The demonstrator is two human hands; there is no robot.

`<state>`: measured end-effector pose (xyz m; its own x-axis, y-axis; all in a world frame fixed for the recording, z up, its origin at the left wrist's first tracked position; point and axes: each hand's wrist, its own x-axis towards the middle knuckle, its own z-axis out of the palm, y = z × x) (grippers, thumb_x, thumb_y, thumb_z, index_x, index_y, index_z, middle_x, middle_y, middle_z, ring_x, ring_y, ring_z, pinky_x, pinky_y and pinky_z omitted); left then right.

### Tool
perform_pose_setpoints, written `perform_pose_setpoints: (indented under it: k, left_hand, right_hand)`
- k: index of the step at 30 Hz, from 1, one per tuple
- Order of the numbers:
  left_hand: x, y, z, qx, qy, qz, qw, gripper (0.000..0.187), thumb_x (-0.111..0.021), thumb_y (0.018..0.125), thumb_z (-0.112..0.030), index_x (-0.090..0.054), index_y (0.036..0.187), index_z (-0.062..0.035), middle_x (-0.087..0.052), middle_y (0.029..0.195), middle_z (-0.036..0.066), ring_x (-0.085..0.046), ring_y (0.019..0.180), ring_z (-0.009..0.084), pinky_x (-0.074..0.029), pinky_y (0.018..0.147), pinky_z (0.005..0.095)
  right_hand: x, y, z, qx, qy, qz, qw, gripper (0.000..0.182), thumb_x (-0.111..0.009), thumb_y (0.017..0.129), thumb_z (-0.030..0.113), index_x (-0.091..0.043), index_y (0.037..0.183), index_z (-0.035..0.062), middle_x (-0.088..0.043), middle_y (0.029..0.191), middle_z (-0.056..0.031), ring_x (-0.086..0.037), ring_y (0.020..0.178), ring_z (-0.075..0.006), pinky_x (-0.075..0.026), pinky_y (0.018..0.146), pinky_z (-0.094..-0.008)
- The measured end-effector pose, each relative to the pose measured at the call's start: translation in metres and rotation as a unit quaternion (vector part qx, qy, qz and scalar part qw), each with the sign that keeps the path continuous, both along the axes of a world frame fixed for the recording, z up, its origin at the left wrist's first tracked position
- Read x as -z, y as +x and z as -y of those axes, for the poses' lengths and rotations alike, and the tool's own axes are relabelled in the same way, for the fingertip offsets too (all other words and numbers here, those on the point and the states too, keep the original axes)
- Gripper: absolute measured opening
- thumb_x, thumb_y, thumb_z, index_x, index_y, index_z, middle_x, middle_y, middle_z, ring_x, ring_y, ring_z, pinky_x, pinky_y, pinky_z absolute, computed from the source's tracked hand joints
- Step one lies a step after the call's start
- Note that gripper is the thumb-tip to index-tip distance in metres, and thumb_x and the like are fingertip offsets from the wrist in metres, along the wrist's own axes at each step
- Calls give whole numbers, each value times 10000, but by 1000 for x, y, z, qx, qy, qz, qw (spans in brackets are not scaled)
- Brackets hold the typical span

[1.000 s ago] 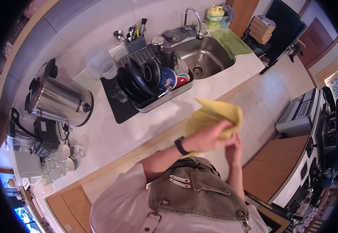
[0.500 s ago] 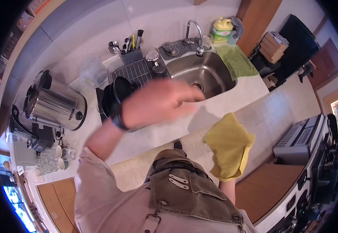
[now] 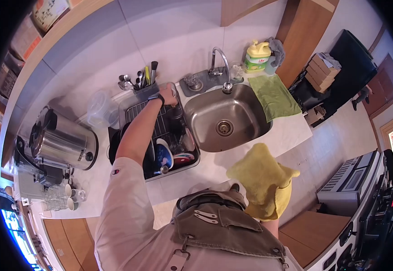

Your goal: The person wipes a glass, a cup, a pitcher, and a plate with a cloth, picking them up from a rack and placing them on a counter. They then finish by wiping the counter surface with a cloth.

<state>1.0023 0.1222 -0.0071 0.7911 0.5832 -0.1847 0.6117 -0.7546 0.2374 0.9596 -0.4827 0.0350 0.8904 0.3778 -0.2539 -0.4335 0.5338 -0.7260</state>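
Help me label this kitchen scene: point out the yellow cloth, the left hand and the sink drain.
Yellow cloth [image 3: 259, 176]: head view, middle of its visible face.
Left hand [image 3: 167, 95]: head view, back of the hand.
Sink drain [image 3: 224, 128]: head view, centre of the round drain.

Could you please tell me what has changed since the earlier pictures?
The left hand has left the yellow cloth and reached forward and left to the back corner of the dish rack; whether it grips anything is unclear. The cloth now drapes over the right hand, hiding it. The green cloth and soap bottle stayed beside the sink.
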Motion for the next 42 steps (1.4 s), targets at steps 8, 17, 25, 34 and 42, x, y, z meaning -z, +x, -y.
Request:
perform_pose_setpoints:
  k: [8,17,25,34,42]
  left_hand:
    - [-110,-4,51,-17,138,-38,990,781,-831,662,-302,-486,1350,-168,-493,1299,243,-609,1125,459,-529,952,529]
    - [-258,12,187,68,-128,440,886,656,-780,808,-52,-444,1368,-116,-538,1258,64,-571,1114,173,-538,859,321]
    - [-59,75,410,-103,-235,574,777,716,-876,775,-262,-451,1294,-10,-544,1166,131,-575,1090,256,-500,917,388]
    - [-82,52,449,-43,-228,550,802,712,-852,800,-292,-487,1354,-34,-526,1360,152,-561,1208,256,-456,1016,378]
    - [-123,-15,476,-146,8,424,894,708,-833,766,-437,-565,1359,-158,-333,1508,212,-223,1412,477,-225,1151,579]
  right_hand:
    - [4,95,14,-14,-45,58,997,530,-644,973,218,-443,1434,53,-558,1375,-105,-578,1225,-214,-504,1009,-349]
    - [-3,206,8,-57,-28,130,990,516,-643,973,218,-456,1423,50,-567,1368,-108,-584,1219,-217,-505,1009,-352]
    - [8,198,-53,-202,8,117,972,504,-643,973,218,-468,1414,46,-574,1362,-110,-589,1214,-219,-507,1008,-354]
    - [10,209,-52,-321,-7,122,939,491,-642,973,217,-481,1403,43,-582,1355,-112,-595,1208,-221,-508,1007,-357]
    - [16,220,-52,-402,-7,135,906,479,-641,973,217,-493,1393,39,-589,1349,-114,-600,1203,-223,-509,1006,-359]
